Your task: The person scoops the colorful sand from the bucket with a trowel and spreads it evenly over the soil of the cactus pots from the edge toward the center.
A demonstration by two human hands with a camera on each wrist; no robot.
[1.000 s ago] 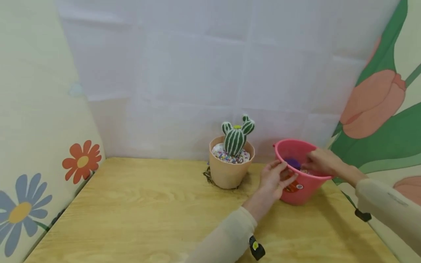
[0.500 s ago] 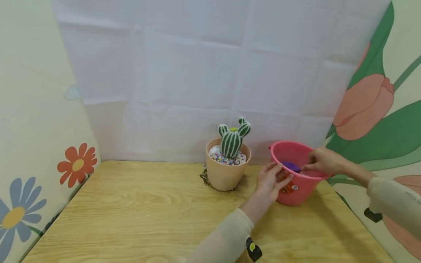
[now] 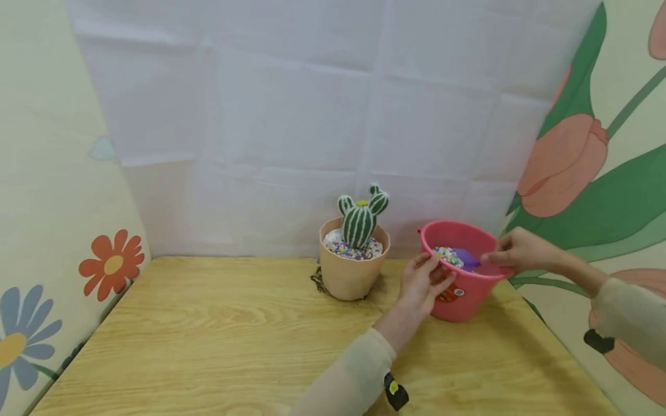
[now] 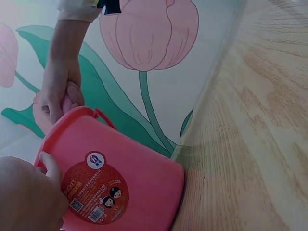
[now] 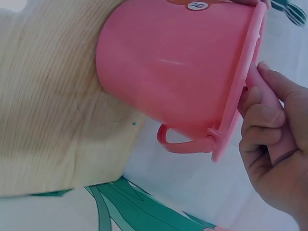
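Note:
At the table's right side stands a pink bucket (image 3: 463,297) with a round red label. My left hand (image 3: 418,283) pinches its rim, thumb outside; part of the fingers is hidden. Curled round the pink handle (image 5: 269,110) of a small toy shovel is my right hand (image 3: 515,251), at the bucket's right rim. The shovel's purple blade (image 3: 468,258) shows inside the bucket mouth, bearing a heap of small multicoloured beads (image 3: 446,255). In the right wrist view, the bucket wall hides the blade.
Left of the bucket, a peach pot (image 3: 350,277) holds a green-and-white striped toy cactus (image 3: 359,226) above white filling and coloured beads (image 3: 346,249). Dark stringy bits lie by the pot's base. A white cloth (image 3: 260,115) hangs behind the wooden table (image 3: 224,335).
My right hand has drawn up and slightly right, raising the shovel blade, and a heap of beads now shows on it. My left hand keeps its hold on the rim.

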